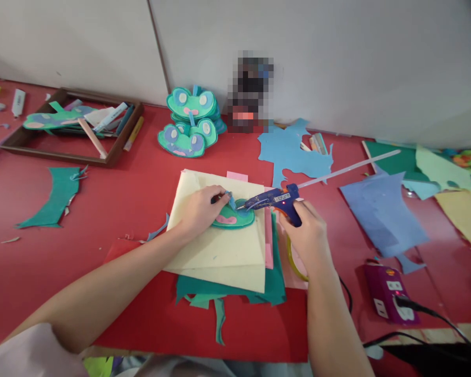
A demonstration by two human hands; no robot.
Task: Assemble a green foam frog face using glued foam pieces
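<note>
My right hand (308, 233) is wrapped round the handle of a dark blue glue gun (272, 199), and a long clear glue stick (349, 167) juts from its back. The gun's nozzle points left, at the top of a green frog-like face cut-out (237, 224) with a pink mouth (225, 220). Between the thumb and fingers of my left hand (200, 209) is a small blue strip (231, 200), close to the nozzle tip. Whether the nozzle touches the strip I cannot tell. Beneath the cut-out lie cream sheets (220, 251), with green sheets (277, 283) under them.
Finished-looking green faces (190, 107) are stacked by the wall. A brown wooden tray (58, 153) holds markers and scraps at left. Blue sheets (384, 209) lie at right, near a purple power socket box (390, 293) with a plugged-in black cable. A yellow tape roll (294, 262) is beside my right wrist.
</note>
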